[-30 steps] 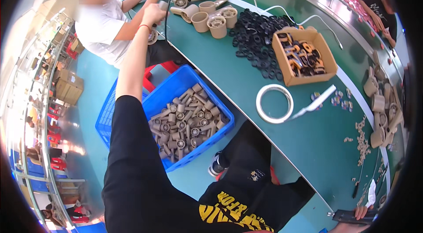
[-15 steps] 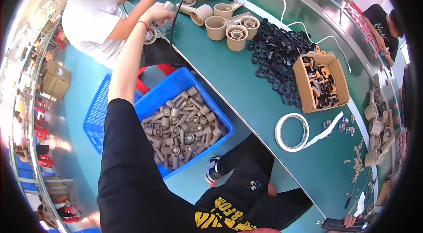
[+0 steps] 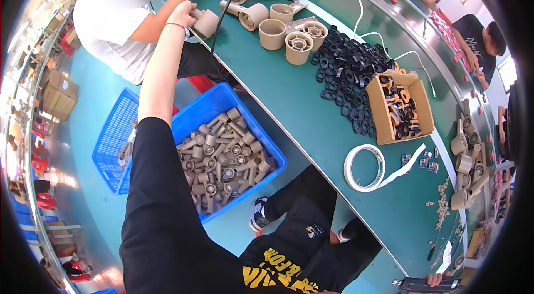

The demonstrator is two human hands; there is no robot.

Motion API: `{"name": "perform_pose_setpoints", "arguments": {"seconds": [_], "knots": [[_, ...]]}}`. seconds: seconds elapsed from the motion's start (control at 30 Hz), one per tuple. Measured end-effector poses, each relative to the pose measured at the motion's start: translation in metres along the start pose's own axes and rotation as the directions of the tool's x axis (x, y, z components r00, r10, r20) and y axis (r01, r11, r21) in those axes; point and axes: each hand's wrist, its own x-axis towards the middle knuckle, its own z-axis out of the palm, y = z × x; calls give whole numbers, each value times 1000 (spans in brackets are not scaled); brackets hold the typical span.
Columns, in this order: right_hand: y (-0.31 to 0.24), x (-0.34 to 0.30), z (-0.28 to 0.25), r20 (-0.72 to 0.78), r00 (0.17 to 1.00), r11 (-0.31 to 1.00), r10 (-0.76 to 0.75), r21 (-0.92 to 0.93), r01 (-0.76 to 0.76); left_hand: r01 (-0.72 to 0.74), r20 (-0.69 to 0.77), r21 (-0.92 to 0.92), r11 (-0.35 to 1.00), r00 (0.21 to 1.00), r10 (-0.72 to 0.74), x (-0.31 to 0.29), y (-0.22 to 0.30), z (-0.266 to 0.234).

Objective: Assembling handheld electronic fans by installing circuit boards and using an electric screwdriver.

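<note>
One hand, the left (image 3: 182, 14), is closed around a beige housing (image 3: 207, 21); more housings (image 3: 272, 34) stand just past it, and the right hand is out of sight.

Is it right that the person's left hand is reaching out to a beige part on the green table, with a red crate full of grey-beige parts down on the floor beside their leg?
Not quite: the crate is blue, not red. The head view shows it on the floor beside the person's leg, full of grey-beige parts. The rest holds: the left hand is stretched out onto a beige part on the green table.
</note>
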Motion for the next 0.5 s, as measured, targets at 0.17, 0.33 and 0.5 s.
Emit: {"name": "perform_pose_setpoints", "arguments": {"seconds": [0.17,0.33,0.5], "knots": [[2,-1,9,16,1000,999,21,46,-21,5,-88,40,999,996,-1,-10,-5,8],[10,12,12,-6,1000,998,-20,-54,20,-171,-15,302,938,983,184,14,-10,-19],[14,28,5,2,1000,998,5,-64,-5,-109,68,221,969,993,97,-7,-21,-6]]}}
